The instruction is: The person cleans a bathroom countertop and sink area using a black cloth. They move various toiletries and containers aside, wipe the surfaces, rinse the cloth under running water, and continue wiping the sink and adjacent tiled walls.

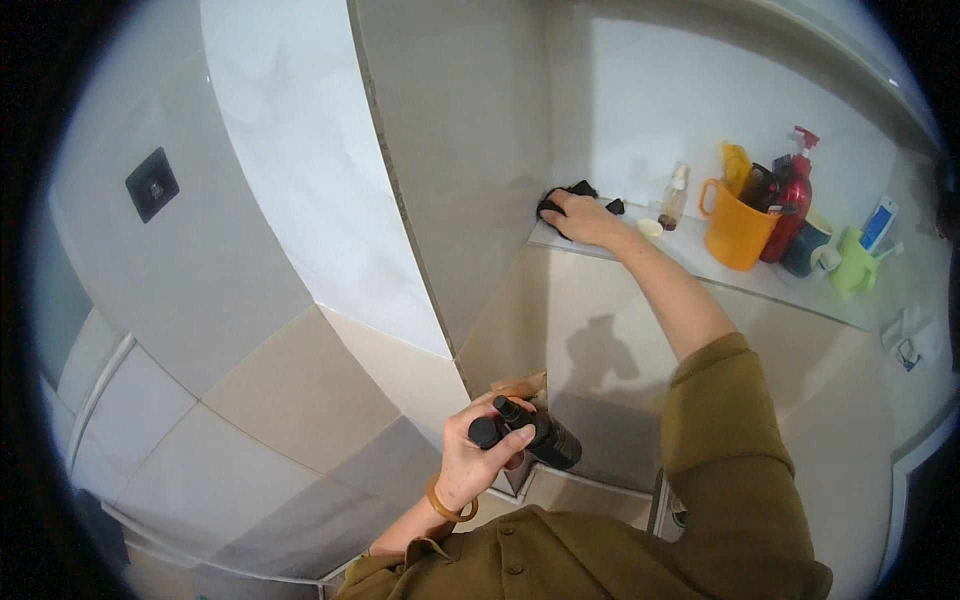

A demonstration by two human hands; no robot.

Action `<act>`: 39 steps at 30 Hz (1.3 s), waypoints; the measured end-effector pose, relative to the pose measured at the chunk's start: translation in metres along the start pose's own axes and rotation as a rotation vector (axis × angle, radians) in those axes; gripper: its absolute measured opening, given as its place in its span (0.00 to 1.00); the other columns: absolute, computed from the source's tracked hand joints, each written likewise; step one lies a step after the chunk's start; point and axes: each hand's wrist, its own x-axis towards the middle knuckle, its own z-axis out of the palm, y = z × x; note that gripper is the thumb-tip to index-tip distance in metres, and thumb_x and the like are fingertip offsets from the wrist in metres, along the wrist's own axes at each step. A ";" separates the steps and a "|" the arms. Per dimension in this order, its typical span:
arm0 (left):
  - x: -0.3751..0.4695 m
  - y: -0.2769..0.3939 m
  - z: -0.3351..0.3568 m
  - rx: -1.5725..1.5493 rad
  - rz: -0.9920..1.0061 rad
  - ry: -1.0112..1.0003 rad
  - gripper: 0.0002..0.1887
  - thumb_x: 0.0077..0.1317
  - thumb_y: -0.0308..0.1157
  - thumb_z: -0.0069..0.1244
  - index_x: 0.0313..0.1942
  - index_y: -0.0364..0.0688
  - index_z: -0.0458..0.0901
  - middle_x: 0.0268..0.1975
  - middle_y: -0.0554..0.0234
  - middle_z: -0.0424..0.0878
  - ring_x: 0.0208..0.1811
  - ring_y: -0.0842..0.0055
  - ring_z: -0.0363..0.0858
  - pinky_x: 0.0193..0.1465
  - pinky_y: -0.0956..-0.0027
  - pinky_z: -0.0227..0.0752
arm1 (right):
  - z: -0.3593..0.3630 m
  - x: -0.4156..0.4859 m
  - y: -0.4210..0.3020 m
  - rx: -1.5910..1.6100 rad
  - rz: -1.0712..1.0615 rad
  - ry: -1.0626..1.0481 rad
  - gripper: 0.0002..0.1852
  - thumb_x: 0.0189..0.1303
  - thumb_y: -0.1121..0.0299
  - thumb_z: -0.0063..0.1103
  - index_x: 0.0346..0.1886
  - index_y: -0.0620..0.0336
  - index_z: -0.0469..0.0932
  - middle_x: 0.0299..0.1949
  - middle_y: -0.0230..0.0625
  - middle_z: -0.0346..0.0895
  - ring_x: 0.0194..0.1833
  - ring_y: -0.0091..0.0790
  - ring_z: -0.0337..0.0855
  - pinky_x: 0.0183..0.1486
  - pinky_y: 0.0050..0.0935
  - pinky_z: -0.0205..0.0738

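Note:
My left hand [469,446] is wrapped around a black bottle with a narrow nozzle top [553,439] and a second small bottle with a round black cap [484,431]. Part of a tan item [525,384] shows behind those fingers; what it is I cannot tell. At the left end of the wall shelf [690,262], my right hand [589,217] grips a dark, crumpled cloth-like item [553,206] against the shelf top, in the corner. Its black ends [585,189] stick out past the hand, and the palm hides the rest.
Right of my hand are a round cream lid [649,228], a clear spray bottle [675,199], an orange mug with combs [739,229], a red pump bottle [791,202], a dark cup [806,244] and a green toothbrush cup [853,262]. A tiled wall corner [409,195] juts out at left.

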 end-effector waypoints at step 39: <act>0.008 -0.008 0.008 -0.002 0.037 -0.060 0.07 0.60 0.22 0.58 0.37 0.28 0.80 0.38 0.62 0.80 0.22 0.86 0.74 0.21 0.80 0.66 | 0.019 -0.070 -0.041 -0.286 -0.237 0.235 0.09 0.51 0.84 0.48 0.33 0.77 0.78 0.46 0.65 0.75 0.50 0.65 0.74 0.55 0.52 0.71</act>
